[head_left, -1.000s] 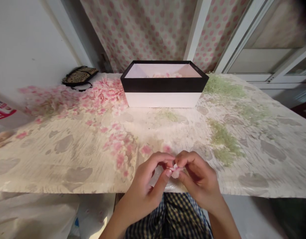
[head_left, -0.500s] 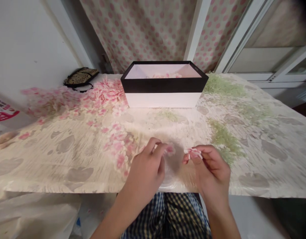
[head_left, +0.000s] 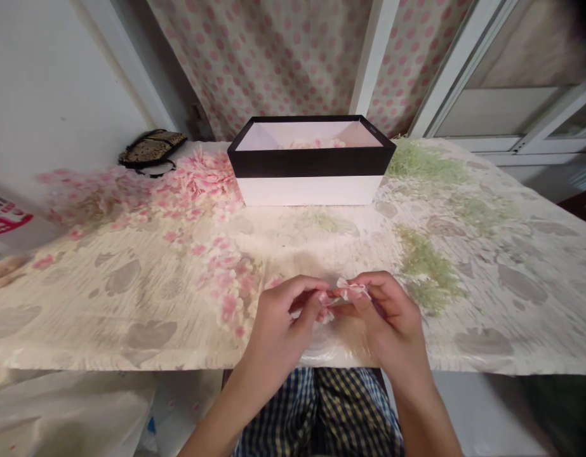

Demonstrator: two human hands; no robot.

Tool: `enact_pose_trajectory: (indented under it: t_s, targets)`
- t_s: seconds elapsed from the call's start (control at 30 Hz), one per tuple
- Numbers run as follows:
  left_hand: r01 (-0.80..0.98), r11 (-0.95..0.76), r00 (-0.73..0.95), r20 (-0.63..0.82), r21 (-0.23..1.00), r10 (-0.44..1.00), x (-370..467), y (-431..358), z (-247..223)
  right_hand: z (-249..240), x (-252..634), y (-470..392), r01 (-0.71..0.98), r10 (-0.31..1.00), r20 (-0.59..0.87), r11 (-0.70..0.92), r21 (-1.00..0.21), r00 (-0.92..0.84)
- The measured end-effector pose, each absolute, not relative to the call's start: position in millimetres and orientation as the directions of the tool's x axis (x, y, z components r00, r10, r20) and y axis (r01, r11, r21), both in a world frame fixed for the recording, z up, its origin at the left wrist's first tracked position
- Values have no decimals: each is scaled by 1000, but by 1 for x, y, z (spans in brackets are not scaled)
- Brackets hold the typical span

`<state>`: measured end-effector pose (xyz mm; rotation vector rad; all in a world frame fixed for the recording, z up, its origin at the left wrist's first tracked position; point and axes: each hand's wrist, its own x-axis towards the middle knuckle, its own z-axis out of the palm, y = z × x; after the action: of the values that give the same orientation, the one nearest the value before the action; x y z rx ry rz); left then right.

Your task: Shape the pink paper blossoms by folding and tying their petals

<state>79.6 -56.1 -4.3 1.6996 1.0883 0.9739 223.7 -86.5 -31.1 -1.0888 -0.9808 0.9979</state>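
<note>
Both hands meet above the front of the table. My left hand pinches a pink artificial flower petal piece between thumb and fingers. In my right hand a pinkish-white artificial flower is gripped between thumb and forefinger. The fingertips of the two hands nearly touch, and the join between the pieces is too small to make out. Just left of my left hand lies a loose group of pink and white flower pieces. Green artificial sprigs lie to the right of my right hand.
A white box with a black rim stands at the back middle, with pink flowers inside. More pink flower pieces are heaped left of it, by a patterned pouch. Further green sprigs lie right. A patterned cloth covers the table.
My left hand has brought its flower piece right, up against the flower in my right hand. My right hand has shifted slightly left.
</note>
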Motion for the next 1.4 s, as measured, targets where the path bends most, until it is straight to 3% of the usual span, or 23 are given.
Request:
enact_pose_trajectory:
  t_s: [0.1,0.2,0.33,0.47,0.67,0.87,1.07,1.23,1.4]
  targets:
    - [126,-135,290,93,983,953,77,-59,-4,-34,225,-86,-129,956,155,191,-973,250]
    - [102,-165,335,122,981,934,76,-61,-3,-34,225,-87,-80,945,181,210,-974,271]
    - [231,-329,370,230,915,900,76,-62,-5,-33,226,-87,7,937,208,215,-977,281]
    - [393,-481,391,330,784,859,76,-65,-11,-35,227,-87,-17,941,194,207,-978,275]
    - [535,-548,435,347,643,831,78,-70,-17,-38,226,-84,-224,944,149,220,-950,293]
    - [627,-579,435,381,521,815,82,-71,-23,-36,226,-84,-239,955,139,204,-949,262]
    - [490,-510,412,328,707,850,74,-68,-19,-37,228,-85,-253,914,120,230,-940,387]
    - [346,-408,507,198,845,839,67,-66,-12,-38,237,-87,-261,980,180,196,-945,85]
    - [265,-416,594,193,870,781,64,-67,-12,-29,241,-89,-236,964,212,171,-957,-163]
